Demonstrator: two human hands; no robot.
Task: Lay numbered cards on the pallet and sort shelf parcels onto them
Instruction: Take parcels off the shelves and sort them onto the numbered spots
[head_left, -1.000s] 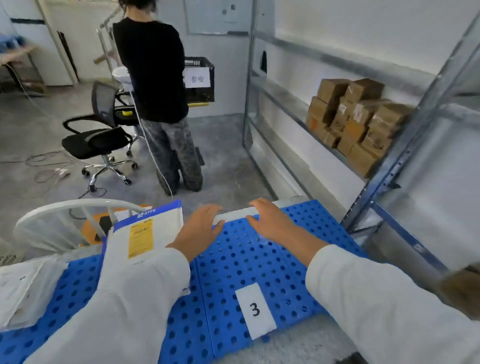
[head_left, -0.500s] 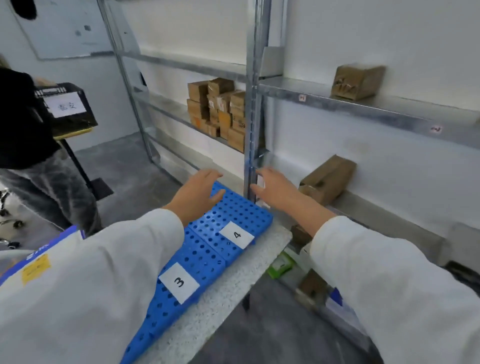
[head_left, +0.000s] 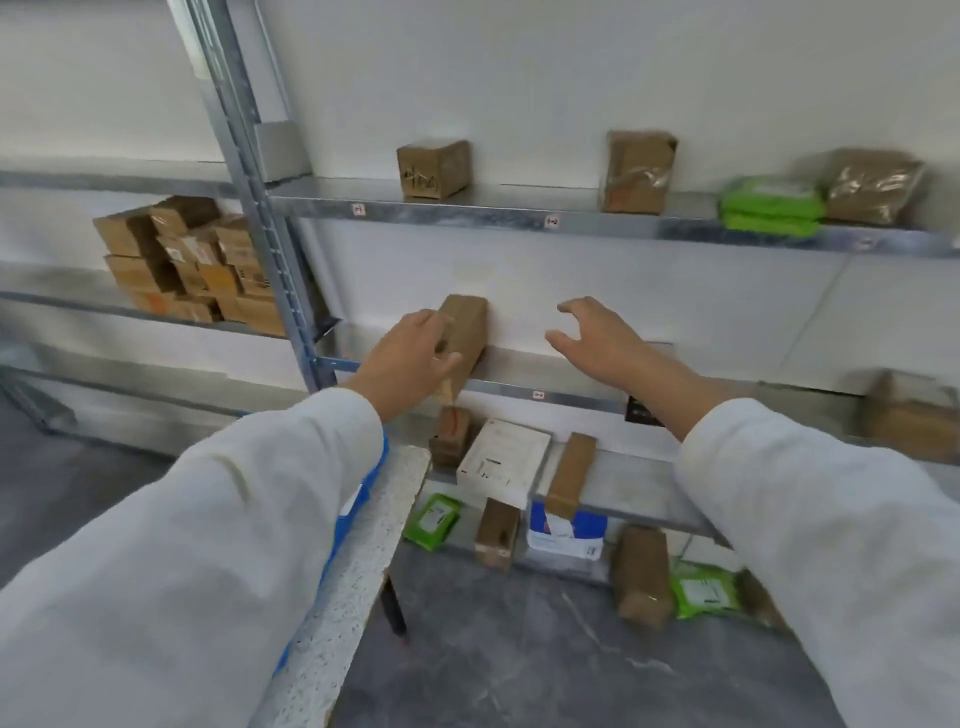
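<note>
Parcel (head_left: 467, 327), brown, tall, upright on mid shelf (head_left: 509, 389), back to the wall, just right of steel post (head_left: 270, 234). L hand (head_left: 410, 358) reaching in, touching its left face. L fingers (head_left: 428, 322) released, laid near-straight along the cardboard, no closed grip visible (some blur). R hand (head_left: 597, 345) near on the right, apart from parcel, spread & relaxed, holding nothing.

Step in hand, prob.: a pick from the shelf. Bring R hand onto the right face, clamp betw. both palms, thumbs in front. Tall & narrow, so likely tippy: draw straight out, no twist, base lifted clear of the shelf lip. Check the no. on it before turning to the pallet.

Nearest: speckled surface (head_left: 363, 561), w/ a sliver of blue pallet (head_left: 363, 488) showing under the L sleeve; cards not in view. Beyond its end, grey floor (head_left: 493, 649). Low shelf: white flat box (head_left: 504, 460) betw. two brown boxes. Below that, green packs, a blue-white mailer & more brown parcels.

Further up, top shelf (head_left: 519, 213): two brown parcels well apart, green packs (head_left: 769, 205) touching a brown bag. Far left, next bay: stack of cartons (head_left: 192, 260) against the white wall.
</note>
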